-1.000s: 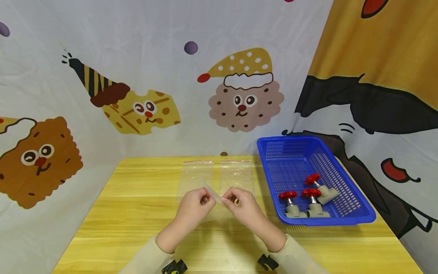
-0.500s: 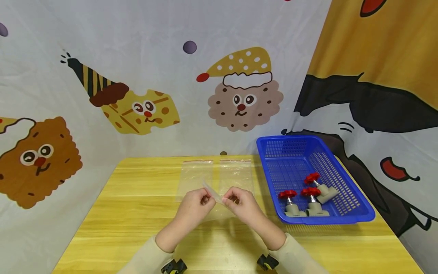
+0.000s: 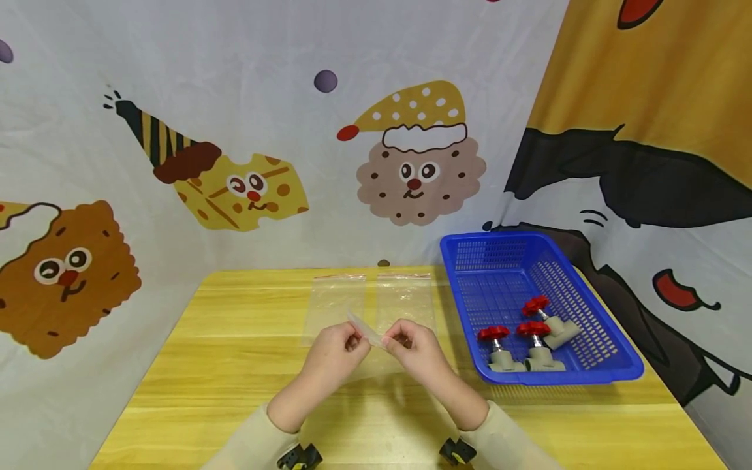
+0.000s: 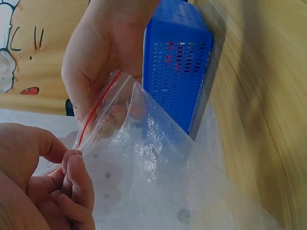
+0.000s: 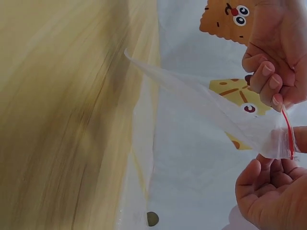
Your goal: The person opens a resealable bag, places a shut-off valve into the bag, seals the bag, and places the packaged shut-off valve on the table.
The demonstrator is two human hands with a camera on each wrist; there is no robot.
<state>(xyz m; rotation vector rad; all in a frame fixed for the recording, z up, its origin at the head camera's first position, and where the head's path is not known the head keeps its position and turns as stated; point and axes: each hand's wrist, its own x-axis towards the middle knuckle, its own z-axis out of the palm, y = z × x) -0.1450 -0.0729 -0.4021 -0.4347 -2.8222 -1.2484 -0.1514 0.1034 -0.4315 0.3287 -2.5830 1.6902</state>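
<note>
The blue basket (image 3: 493, 287) serves as the reference for all positions, as seen in the head view. A clear plastic bag (image 4: 158, 148) is located left of the basket, raised above the wood-grain tabletop (image 3: 223, 378). A red strip (image 4: 99, 103) runs along one edge of this bag. The left hand (image 3: 331, 350), on the side farther from the basket, pinches the bag at this edge between thumb and fingers. The right hand (image 3: 418, 349), between the left hand and the basket, pinches the same edge. The bag body slants away from both hands; whether its mouth is parted cannot be told.

Two further clear bags lie flat on the tabletop, left of the basket. The nearer flat bag (image 3: 405, 300) is just beside the basket; the farther flat bag (image 3: 336, 300) is beyond it on the same side. Inside the basket, at its near end, are three beige pipe fittings with red handwheels: a left fitting (image 3: 504, 361), a middle fitting (image 3: 543, 359) and a rear fitting (image 3: 563, 332). A cartoon-printed backdrop (image 3: 264, 98) hangs behind the basket.
</note>
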